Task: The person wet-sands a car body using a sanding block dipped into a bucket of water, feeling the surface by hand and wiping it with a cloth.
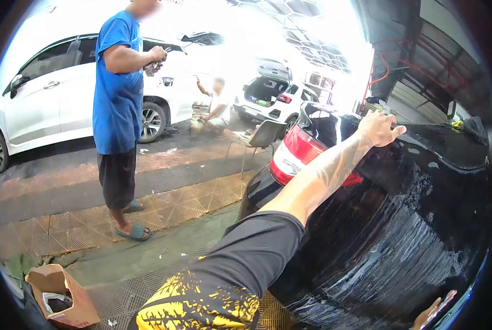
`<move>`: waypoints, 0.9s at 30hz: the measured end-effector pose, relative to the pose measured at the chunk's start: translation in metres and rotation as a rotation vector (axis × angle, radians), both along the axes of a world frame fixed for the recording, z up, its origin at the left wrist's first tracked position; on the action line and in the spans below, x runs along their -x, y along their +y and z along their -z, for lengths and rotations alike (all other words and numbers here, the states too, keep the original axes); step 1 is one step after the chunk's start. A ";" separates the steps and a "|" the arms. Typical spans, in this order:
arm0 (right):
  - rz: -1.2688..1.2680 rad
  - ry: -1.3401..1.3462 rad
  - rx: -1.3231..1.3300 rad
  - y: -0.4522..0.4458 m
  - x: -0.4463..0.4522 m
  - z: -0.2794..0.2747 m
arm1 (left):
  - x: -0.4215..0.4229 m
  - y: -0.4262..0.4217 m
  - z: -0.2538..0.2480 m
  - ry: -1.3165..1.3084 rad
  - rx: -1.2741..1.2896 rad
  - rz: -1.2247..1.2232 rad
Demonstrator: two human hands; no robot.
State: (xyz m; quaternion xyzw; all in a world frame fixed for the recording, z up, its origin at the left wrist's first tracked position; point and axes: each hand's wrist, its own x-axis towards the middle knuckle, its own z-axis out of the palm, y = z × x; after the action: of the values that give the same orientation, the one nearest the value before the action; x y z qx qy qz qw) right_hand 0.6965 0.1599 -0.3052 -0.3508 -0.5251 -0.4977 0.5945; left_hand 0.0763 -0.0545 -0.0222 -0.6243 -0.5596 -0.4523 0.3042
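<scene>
My left hand (379,129) reaches out over the black car (339,236) and rests on the upper edge of its rear, above the red and white tail light (295,157). Its fingers are bent and the thumb stands apart, with nothing visible in it. The dark rear panel carries whitish, streaky wet-looking marks (389,258). Low at the right edge, my right hand (430,313) shows only in part, close to the panel. A thin pale edge runs along its fingers, and I cannot make out whether it holds anything.
A person in a blue shirt (118,93) stands at left, hands together. Behind are a white car (53,110), a seated person (218,110), a chair (265,135) and a white car with its tailgate raised (265,93). An open cardboard box (78,302) sits on the floor.
</scene>
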 end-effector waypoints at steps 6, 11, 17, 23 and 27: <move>0.003 0.011 0.016 0.018 -0.012 -0.003 | 0.007 0.014 0.003 0.019 -0.060 0.018; -0.015 0.015 0.033 0.004 0.005 0.001 | 0.006 0.011 0.002 -0.002 -0.031 0.024; 0.011 0.011 0.017 0.008 0.001 -0.005 | 0.001 0.007 0.003 -0.009 -0.057 0.005; 0.061 -0.076 -0.034 0.019 -0.018 -0.038 | 0.003 0.007 0.000 0.011 -0.011 0.002; -0.006 -0.068 0.151 -0.022 0.005 -0.011 | 0.009 0.020 0.002 0.019 -0.070 0.006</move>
State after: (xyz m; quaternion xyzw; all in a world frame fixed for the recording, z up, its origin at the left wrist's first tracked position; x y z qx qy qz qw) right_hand 0.6918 0.1376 -0.2943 -0.3757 -0.5821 -0.4666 0.5498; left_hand 0.0677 -0.0348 -0.0246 -0.6191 -0.5386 -0.4668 0.3297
